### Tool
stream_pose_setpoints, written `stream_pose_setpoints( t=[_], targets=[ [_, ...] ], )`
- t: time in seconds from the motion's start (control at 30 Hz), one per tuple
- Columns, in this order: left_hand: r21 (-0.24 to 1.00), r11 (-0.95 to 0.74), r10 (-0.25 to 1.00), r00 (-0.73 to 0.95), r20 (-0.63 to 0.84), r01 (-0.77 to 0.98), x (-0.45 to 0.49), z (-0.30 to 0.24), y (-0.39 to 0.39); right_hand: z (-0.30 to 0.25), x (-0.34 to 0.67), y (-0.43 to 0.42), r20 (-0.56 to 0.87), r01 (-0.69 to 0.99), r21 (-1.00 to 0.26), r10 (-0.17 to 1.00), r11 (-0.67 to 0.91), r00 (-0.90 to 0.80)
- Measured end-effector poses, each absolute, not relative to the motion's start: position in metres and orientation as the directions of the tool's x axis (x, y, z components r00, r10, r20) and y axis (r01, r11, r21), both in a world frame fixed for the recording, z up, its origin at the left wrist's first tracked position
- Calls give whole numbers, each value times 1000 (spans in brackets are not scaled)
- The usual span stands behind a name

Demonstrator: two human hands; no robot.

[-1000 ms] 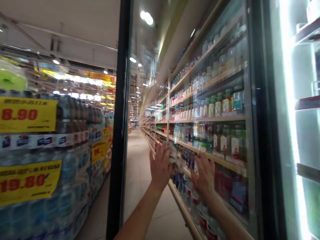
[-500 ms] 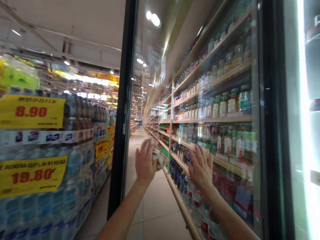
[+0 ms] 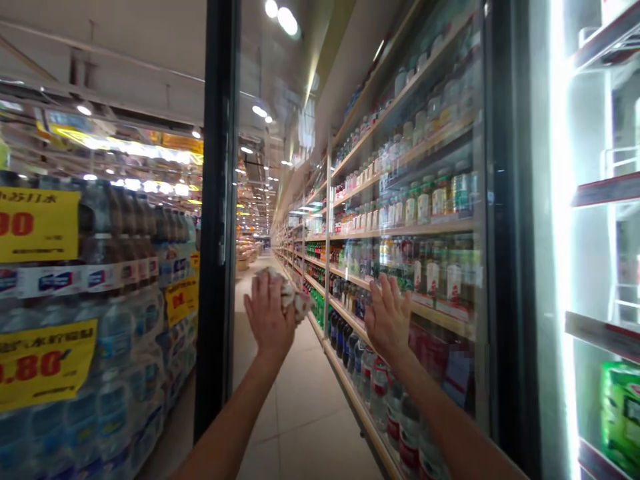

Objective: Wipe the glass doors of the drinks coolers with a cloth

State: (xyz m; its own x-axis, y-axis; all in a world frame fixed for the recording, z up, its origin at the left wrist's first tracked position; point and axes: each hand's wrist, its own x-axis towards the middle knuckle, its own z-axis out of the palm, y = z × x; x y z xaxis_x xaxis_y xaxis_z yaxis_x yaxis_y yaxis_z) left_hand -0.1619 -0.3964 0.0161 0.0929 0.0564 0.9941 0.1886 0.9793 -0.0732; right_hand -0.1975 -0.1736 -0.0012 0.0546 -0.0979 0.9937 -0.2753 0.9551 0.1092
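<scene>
A tall glass door point(image 3: 218, 200) with a dark frame stands before me, and shelves of bottles show through or in its glass. My left hand point(image 3: 270, 319) lies spread over a crumpled pale cloth point(image 3: 300, 305), holding it against the pane. The cloth sticks out past the hand on the right, and its rest is hidden under the palm. To the right, my right hand point(image 3: 389, 320) is open, palm toward the glass, fingers apart, with nothing in it. Whether that palm fully touches the pane I cannot tell.
Stacked packs of bottled water point(image 3: 115, 333) with yellow price signs point(image 3: 45, 363) stand at the left. On the right is a brightly lit cooler with shelves point(image 3: 605, 190) and a green package point(image 3: 620, 407). A tiled floor point(image 3: 300, 407) shows through the glass.
The view has turned right, so the door and stacked bottles sit further left and more of the lit cooler shows. My left hand and cloth have shifted slightly left, away from the right hand.
</scene>
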Motion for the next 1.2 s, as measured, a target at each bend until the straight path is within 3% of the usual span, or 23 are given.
stream_pose_setpoints(
  t=[0.1, 0.13, 0.17, 0.3, 0.33, 0.43, 0.5, 0.63, 0.67, 0.8, 0.83, 0.93, 0.97, 1.0, 1.1, 1.13, 1.2],
  targets=[
    [-476, 846, 476, 61, 877, 239, -164, 14, -387, 0, -197, -174, 995, -285, 96, -84, 954, 54],
    [-552, 796, 558, 52, 828, 249, -165, 16, -387, 0, -197, -174, 995, -287, 95, -84, 953, 51],
    [-559, 793, 565, 51, 823, 243, -166, 19, -389, 0, -197, -174, 995, -287, 95, -84, 953, 52],
    [-200, 970, 186, 107, 977, 140, -167, 43, -407, 0, -197, -174, 994, -282, 103, -91, 954, 58],
    [-190, 972, 176, 110, 978, 138, -167, 47, -410, -1, -196, -174, 994, -282, 99, -86, 954, 61],
    [-453, 873, 456, 26, 890, 184, -164, 52, -410, -1, -195, -174, 995, -294, 90, -75, 952, 60],
    [-508, 839, 519, -5, 855, 196, -163, 53, -411, -1, -195, -173, 996, -306, 87, -75, 948, 49],
    [-104, 984, 96, 61, 993, 143, -164, 49, -416, -2, -197, -171, 996, -316, 91, -81, 944, 42],
    [-102, 983, 97, 38, 995, 153, -163, 45, -416, -2, -197, -171, 996, -314, 90, -81, 945, 43],
    [-426, 859, 474, -126, 872, 283, -161, 29, -415, -2, -198, -170, 997, -305, 78, -75, 949, 22],
    [-420, 859, 469, -118, 876, 293, -161, 28, -414, -2, -198, -170, 997, -306, 73, -73, 949, 12],
    [-206, 941, 221, -26, 975, 268, -164, 30, -411, -1, -199, -170, 997, -304, 56, -68, 951, -30],
    [-183, 942, 196, -19, 980, 280, -165, 30, -408, -1, -199, -170, 997, -301, 55, -70, 952, -38],
    [-221, 926, 243, -36, 969, 305, -166, 29, -405, -1, -199, -169, 996, -296, 58, -74, 953, -43],
    [-457, 801, 534, -116, 838, 386, -167, 25, -398, 0, -197, -169, 996, -288, 67, -82, 955, -40],
    [-481, 789, 559, -124, 820, 383, -167, 26, -399, 0, -196, -170, 996, -289, 69, -83, 955, -38],
    [-388, 864, 435, -86, 896, 321, -168, 30, -403, 0, -195, -170, 996, -293, 72, -85, 953, -31]
  ],
)
